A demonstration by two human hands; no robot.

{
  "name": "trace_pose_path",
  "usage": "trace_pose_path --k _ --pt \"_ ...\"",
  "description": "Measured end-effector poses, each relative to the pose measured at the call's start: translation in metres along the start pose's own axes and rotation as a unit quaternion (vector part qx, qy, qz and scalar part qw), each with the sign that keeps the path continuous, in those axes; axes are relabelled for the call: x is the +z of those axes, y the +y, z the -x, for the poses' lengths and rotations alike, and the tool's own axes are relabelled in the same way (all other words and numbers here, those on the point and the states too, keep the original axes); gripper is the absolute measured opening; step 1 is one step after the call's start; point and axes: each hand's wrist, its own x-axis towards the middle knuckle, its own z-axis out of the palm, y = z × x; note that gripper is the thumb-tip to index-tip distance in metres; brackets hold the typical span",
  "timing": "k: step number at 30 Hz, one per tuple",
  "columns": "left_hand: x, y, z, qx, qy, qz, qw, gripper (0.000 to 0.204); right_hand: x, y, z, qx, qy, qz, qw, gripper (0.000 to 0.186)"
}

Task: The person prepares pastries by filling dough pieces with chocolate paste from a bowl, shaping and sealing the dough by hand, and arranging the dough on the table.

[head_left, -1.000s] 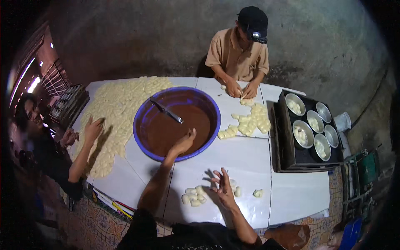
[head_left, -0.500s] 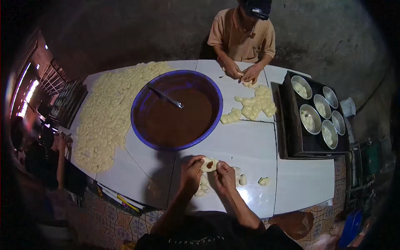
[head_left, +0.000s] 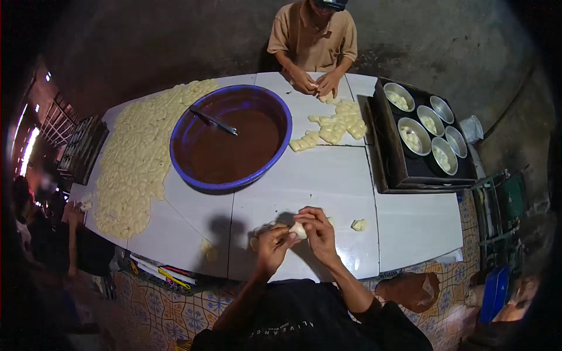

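My left hand (head_left: 274,245) and my right hand (head_left: 319,235) meet above the near part of the white table. Pinched between their fingertips is a small lump of pale dough (head_left: 299,230), gathered into a rounded shape. No filling shows on it now. A few dough pieces (head_left: 255,242) lie beside and partly behind my left hand. Right of my right hand sits another small dough piece (head_left: 359,225). Beyond my hands stands a large blue basin (head_left: 234,183) of smooth brown filling (head_left: 234,152), with a metal utensil (head_left: 213,120) resting in it.
Many dough pieces (head_left: 132,158) cover the table's left side. Across the table, a co-worker's hands (head_left: 319,83) handle dough near a cluster of pieces (head_left: 336,124). At right, a dark tray (head_left: 410,180) holds several round metal tins (head_left: 414,136), some with dough. Another person (head_left: 64,234) works at far left.
The dough was stretched flat with a brown spot of filling showing; now it is folded into a closed lump. My right fingers have moved over its top. The whole view has shifted slightly.
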Motion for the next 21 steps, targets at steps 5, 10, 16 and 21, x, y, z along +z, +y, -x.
trace_pose_path --k 5,10,16,21 --pt "0.007 -0.003 0.005 -0.075 0.036 0.064 0.995 0.021 -0.008 -0.018 0.012 -0.054 -0.045 0.256 0.964 0.030" --pt "0.012 -0.016 0.010 -0.028 0.061 0.024 0.997 0.016 -0.006 -0.017 0.018 0.030 -0.073 0.202 0.976 0.033" --pt "0.004 -0.021 0.007 -0.059 0.044 0.106 0.992 0.005 -0.011 -0.012 0.013 0.052 -0.077 0.139 0.986 0.021" --pt "0.000 -0.018 0.005 -0.167 -0.024 -0.046 0.985 0.023 -0.008 -0.005 0.018 0.207 -0.014 0.039 0.978 0.024"
